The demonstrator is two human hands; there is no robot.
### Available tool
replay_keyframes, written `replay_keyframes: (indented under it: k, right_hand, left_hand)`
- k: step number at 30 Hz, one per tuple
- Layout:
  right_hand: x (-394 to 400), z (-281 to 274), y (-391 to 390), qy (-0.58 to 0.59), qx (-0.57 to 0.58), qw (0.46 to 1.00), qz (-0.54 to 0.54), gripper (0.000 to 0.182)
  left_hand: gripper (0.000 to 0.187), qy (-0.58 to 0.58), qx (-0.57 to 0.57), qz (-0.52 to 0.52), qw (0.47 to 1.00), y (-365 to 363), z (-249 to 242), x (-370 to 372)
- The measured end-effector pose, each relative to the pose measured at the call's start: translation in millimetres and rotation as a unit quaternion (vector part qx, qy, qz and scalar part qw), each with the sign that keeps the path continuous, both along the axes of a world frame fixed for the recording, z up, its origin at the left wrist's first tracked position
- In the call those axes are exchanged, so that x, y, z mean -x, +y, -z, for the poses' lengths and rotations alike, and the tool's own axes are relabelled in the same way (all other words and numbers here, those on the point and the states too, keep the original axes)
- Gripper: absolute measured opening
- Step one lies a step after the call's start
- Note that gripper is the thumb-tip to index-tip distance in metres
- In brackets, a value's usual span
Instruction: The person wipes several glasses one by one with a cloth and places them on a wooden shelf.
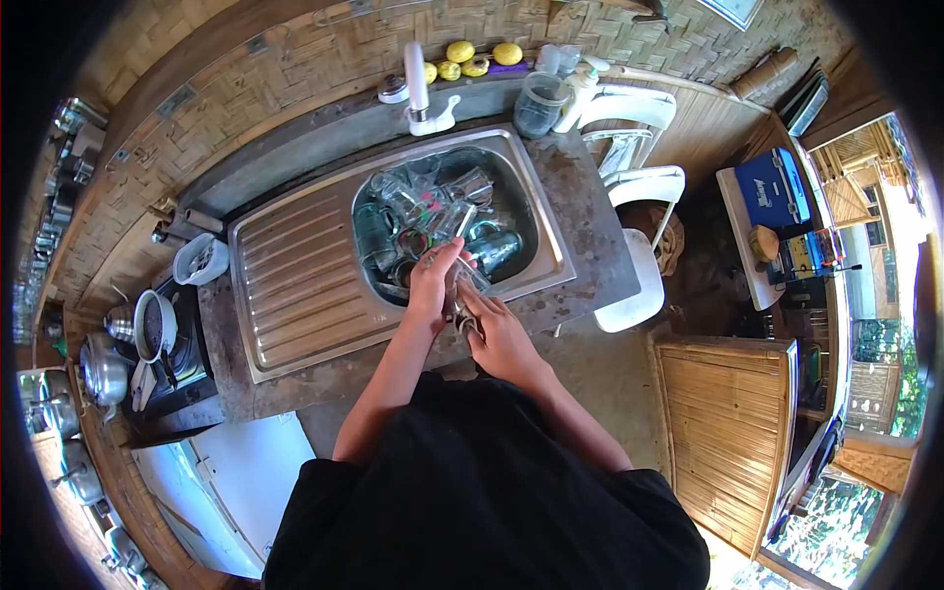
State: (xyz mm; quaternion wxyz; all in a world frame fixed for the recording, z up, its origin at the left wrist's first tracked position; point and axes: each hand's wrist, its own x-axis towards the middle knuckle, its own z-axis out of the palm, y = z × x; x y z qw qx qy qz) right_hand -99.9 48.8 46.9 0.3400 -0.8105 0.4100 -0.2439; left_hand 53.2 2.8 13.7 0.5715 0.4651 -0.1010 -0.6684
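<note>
Both my hands meet over the front edge of the metal sink (547, 228). My left hand (433, 283) has its fingers closed round a clear glass (465, 287), near the glass's upper end. At the glass's lower end, my right hand (495, 329) wraps its fingers about it. Much of the glass is hidden by my fingers. Behind my hands, the basin holds several drinking glasses and jars, among them a greenish jar (374, 236) at the left and a glass jar (498, 248) lying on its side at the right.
The ribbed drainboard (305, 275) is left of the basin. Behind stand a white faucet (417, 88), yellow fruits (460, 51), a dark glass container (539, 104) and a pump bottle (578, 96). White chairs (634, 285) are at right, a stove with a pot (155, 324) at left.
</note>
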Motion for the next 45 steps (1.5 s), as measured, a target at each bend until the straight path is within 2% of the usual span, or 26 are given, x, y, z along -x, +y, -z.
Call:
replay_keyframes:
  k: [3, 4, 7, 8, 11, 12, 15, 16, 19, 20, 22, 23, 25, 26, 29, 30, 32, 33, 34, 37, 38, 41, 43, 45]
  right_hand:
    - [33.8, -10.9, -12.0, -0.086, -0.191, 0.978, 0.003, 0.063]
    - [43.2, -14.9, -16.6, -0.105, -0.218, 0.97, 0.029, 0.058]
    - [78.6, -11.2, -36.8, -0.166, -0.257, 0.951, 0.054, 0.058]
    - [87.5, -11.0, -42.8, -0.185, -0.27, 0.942, 0.07, 0.052]
    - [95.7, -21.4, -56.0, -0.183, -0.275, 0.929, 0.169, 0.045]
    - [91.2, -10.8, -63.3, -0.23, -0.225, 0.925, 0.201, 0.037]
    - [95.2, -1.4, -78.0, -0.27, -0.262, 0.87, 0.317, 0.033]
    - [93.0, 0.6, -82.5, -0.282, -0.242, 0.869, 0.326, 0.031]
    - [80.2, 11.1, -91.9, -0.286, -0.167, 0.892, 0.307, 0.031]
    - [75.8, 18.2, -93.4, -0.283, -0.126, 0.912, 0.268, 0.036]
    - [66.6, 6.7, -85.6, -0.247, -0.168, 0.939, 0.169, 0.041]
    - [61.9, 3.2, -79.7, -0.227, -0.188, 0.948, 0.12, 0.044]
    - [45.7, 13.7, -64.5, -0.327, -0.163, 0.924, 0.117, 0.048]
    - [52.4, 20.3, -67.7, -0.295, -0.147, 0.939, 0.101, 0.052]
    - [77.8, 12.5, -93.9, -0.298, -0.271, 0.914, 0.054, 0.055]
    - [81.2, 11.2, -104.1, -0.279, -0.247, 0.928, 0.024, 0.056]
    - [86.9, 7.6, -115.5, -0.142, -0.024, 0.989, 0.021, 0.055]
    - [87.6, 1.3, -117.8, -0.068, 0.089, 0.994, 0.019, 0.055]
    - [80.5, 11.1, -117.6, -0.155, 0.062, 0.986, 0.014, 0.054]
    - [78.8, -4.3, -116.3, -0.207, -0.02, 0.978, -0.027, 0.052]
    - [80.5, -3.2, -116.5, -0.184, 0.0, 0.982, -0.039, 0.05]
    - [84.9, -9.3, -112.9, -0.132, 0.114, 0.982, -0.075, 0.046]
    - [90.4, -19.5, -108.2, -0.125, 0.119, 0.979, -0.108, 0.039]
    - [96.6, -21.8, -108.6, -0.128, 0.124, 0.976, -0.129, 0.037]
  left_hand:
    - [0.042, -0.003, -0.011, 0.0, 1.0, -12.2, 5.8, 7.5]
    - [0.042, -0.021, -0.031, -0.012, 0.999, -16.9, 8.4, 9.7]
    - [0.043, 0.014, -0.008, -0.096, 0.995, -25.1, 19.7, 12.0]
    - [0.05, -0.007, -0.043, -0.069, 0.997, -23.5, 23.3, 7.6]
    - [0.057, 0.026, -0.126, -0.034, 0.991, -18.2, 12.3, 4.0]
    - [0.063, 0.017, -0.125, -0.022, 0.992, -17.4, 14.2, 5.9]
    - [0.055, 0.062, -0.068, 0.014, 0.996, -12.0, 33.1, 6.2]
    - [0.056, 0.056, -0.062, 0.03, 0.996, -10.5, 37.2, 8.8]
    - [0.061, 0.021, -0.061, 0.071, 0.995, -12.0, 32.1, 28.0]
    - [0.062, -0.001, -0.072, 0.075, 0.995, -13.4, 27.7, 37.3]
    - [0.069, -0.024, -0.095, 0.085, 0.992, -20.2, 21.7, 51.1]
    - [0.069, -0.005, -0.06, 0.055, 0.997, -23.2, 24.5, 57.8]
    - [0.069, 0.034, 0.011, -0.004, 0.999, -28.3, 23.2, 71.2]
    - [0.067, 0.06, -0.025, 0.005, 0.998, -26.4, 14.3, 70.3]
    - [0.064, 0.068, -0.077, -0.026, 0.994, -27.2, 23.3, 76.7]
    - [0.063, 0.123, -0.015, -0.005, 0.992, -31.6, 25.3, 78.7]
    - [0.059, 0.103, -0.041, 0.01, 0.994, -36.1, 28.8, 87.7]
    - [0.057, 0.093, -0.055, 0.018, 0.994, -37.9, 17.2, 94.3]
    - [0.054, 0.097, -0.046, 0.014, 0.994, -39.3, 7.1, 99.7]
    - [0.049, 0.124, 0.037, 0.011, 0.992, -44.1, 22.2, 95.9]
    - [0.048, 0.132, 0.063, 0.011, 0.989, -44.1, 28.4, 94.5]
    - [0.045, 0.029, 0.071, 0.02, 0.997, -39.0, 7.6, 92.1]
    - [0.041, 0.112, 0.106, 0.031, 0.988, -36.5, 10.7, 90.5]
    - [0.04, 0.261, 0.062, 0.108, 0.957, -51.1, 15.0, 79.8]
